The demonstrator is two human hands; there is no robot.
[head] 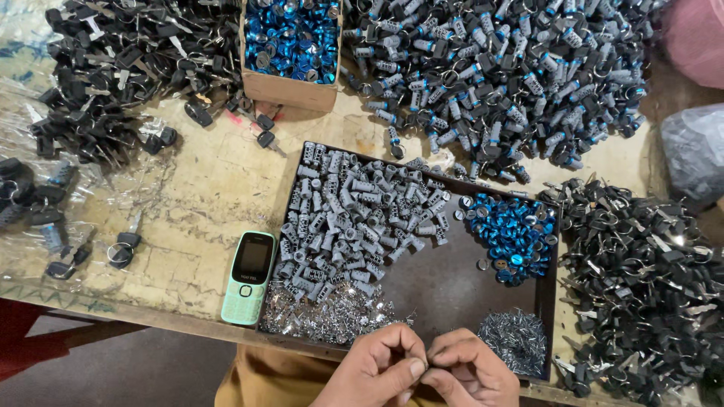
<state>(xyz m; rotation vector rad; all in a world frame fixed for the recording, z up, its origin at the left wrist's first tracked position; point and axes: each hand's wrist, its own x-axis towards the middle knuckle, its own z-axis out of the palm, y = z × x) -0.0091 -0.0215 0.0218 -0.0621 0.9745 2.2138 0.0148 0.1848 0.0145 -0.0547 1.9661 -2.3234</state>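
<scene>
While pinched together at the dark tray [452, 286] near edge, left hand [377, 369] | right hand [471, 373] fingers curled tight, held part too small to tell | grey lock cylinders [354, 218] piled inside tray

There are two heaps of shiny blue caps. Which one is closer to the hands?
The blue caps lying loose in the dark tray, right of the grey cylinders. The other heap sits in a cardboard box at the table's far edge.
</scene>
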